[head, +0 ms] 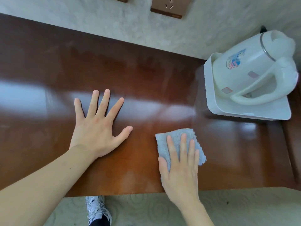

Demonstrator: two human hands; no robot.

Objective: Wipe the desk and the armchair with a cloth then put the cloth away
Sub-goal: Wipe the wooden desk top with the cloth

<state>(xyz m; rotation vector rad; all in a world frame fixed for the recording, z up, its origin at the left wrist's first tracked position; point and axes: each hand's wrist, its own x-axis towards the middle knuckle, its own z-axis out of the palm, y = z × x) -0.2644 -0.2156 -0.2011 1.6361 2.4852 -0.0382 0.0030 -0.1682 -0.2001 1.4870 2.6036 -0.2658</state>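
Note:
The glossy reddish-brown desk (146, 79) fills most of the head view. A folded grey cloth (175, 139) lies flat on it, near the front edge and right of centre. My right hand (180, 167) presses palm down on the cloth, fingers stretched over it. My left hand (96, 128) rests flat on the bare wood to the left, fingers spread, holding nothing. The armchair is not in view.
A white electric kettle (254, 67) stands on a white tray (211, 95) at the desk's right side. The pale wall behind carries a brown socket plate (167, 7). Below the front edge are patterned carpet and my sneaker (97, 209).

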